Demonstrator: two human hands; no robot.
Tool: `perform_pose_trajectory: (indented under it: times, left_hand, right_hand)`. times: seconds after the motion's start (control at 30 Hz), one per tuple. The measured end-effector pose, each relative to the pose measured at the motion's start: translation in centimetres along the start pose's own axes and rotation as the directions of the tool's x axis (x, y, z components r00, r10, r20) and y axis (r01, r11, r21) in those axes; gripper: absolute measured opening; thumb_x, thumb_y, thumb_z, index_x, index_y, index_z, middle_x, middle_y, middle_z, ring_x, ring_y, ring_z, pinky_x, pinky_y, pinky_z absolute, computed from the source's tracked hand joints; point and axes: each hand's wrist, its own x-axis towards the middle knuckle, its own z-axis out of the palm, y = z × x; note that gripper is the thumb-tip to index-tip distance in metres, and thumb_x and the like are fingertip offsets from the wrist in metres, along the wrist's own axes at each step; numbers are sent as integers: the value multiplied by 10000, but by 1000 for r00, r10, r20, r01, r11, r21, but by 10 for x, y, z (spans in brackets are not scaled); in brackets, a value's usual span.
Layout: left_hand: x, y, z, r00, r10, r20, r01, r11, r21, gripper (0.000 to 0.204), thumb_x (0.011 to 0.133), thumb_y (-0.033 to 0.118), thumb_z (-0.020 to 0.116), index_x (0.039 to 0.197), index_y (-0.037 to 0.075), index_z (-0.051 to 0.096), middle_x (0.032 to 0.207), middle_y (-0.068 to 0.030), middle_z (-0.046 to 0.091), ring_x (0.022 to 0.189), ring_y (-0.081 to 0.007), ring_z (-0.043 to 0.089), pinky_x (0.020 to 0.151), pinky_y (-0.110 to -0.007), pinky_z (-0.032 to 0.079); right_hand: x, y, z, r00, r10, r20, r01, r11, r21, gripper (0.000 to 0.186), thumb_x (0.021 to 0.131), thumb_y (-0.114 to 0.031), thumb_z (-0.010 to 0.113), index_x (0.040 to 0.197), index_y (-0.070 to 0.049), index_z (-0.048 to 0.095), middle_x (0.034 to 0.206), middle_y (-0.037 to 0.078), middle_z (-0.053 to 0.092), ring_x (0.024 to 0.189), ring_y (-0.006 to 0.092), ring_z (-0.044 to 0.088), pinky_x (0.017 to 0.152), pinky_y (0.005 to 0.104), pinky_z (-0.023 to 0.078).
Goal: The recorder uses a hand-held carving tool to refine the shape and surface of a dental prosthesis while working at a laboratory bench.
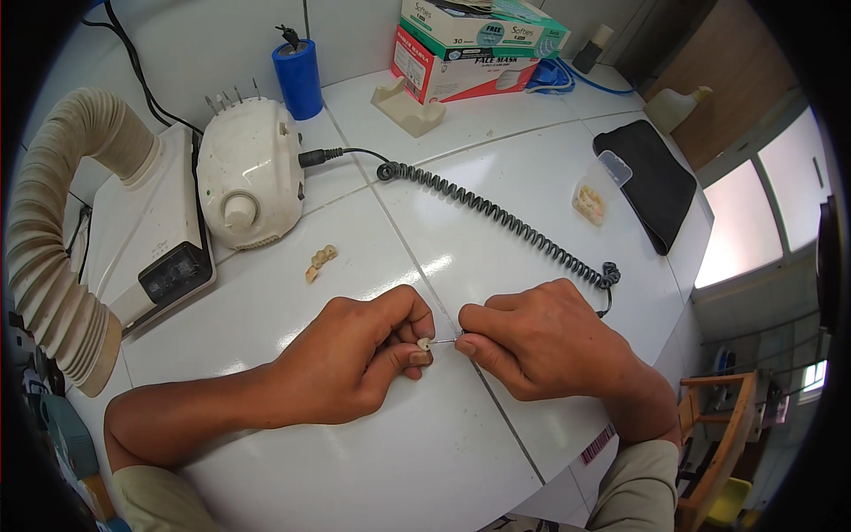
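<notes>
Left hand (341,363): tooth (424,345) is pinched between closed fingers (413,307) | right hand (554,341): thin tool (445,340) is gripped tight, shaft laid crosswise, tooth met directly leftward

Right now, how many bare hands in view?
2: the left hand, at centre-left, pinches a small cream piece; the right hand, at centre-right, grips a thin metal-tipped tool, mostly covered. No other hand shows.
</notes>
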Motion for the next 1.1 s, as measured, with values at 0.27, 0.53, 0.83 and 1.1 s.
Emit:
perform_pose_trajectory:
  times: [0.27, 0.53, 0.83, 1.1]
  left_hand:
    - [0, 0, 0, 1000, 1, 12, -2, 999, 33, 112, 1055, -77, 569, 1157, -30, 562, 954, -123, 769, 905, -173, 777, 855, -316, 613]
    - [-1, -1, 0, 1000, 14, 8, -14, 1000, 5, 123, 1053, -81, 561, 1165, -30, 562, 961, -124, 772, 902, -171, 778, 850, -314, 613]
    - [-1, 0, -1, 1000, 10, 8, -10, 1000, 11, 122, 1054, -78, 558, 1164, -25, 562, 947, -121, 773, 904, -167, 780, 863, -309, 605]
    - [0, 1, -1, 1000, -12, 8, 11, 1000, 20, 116, 1057, -74, 561, 1161, -23, 563, 947, -116, 775, 910, -165, 781, 868, -314, 606]
  right_hand:
    - [0, 1, -1, 1000, -21, 20, 21, 1000, -5, 326, 1118, -341, 606, 925, -81, 651, 647, 93, 624, 542, 383, 627, 543, 496, 449]
    - [0, 0, -1, 1000, -8, 17, 8, 1000, -9, 329, 1123, -350, 599, 939, -82, 652, 650, 90, 625, 553, 375, 638, 552, 493, 455]
    - [0, 0, 0, 1000, -9, 14, 9, 1000, -2, 336, 1125, -352, 597, 930, -82, 640, 650, 94, 623, 555, 380, 635, 551, 496, 448]
    - [0, 1, 2, 1000, -6, 1, 6, 1000, -4, 341, 1127, -356, 594, 929, -83, 641, 649, 94, 622, 556, 385, 633, 550, 495, 445]
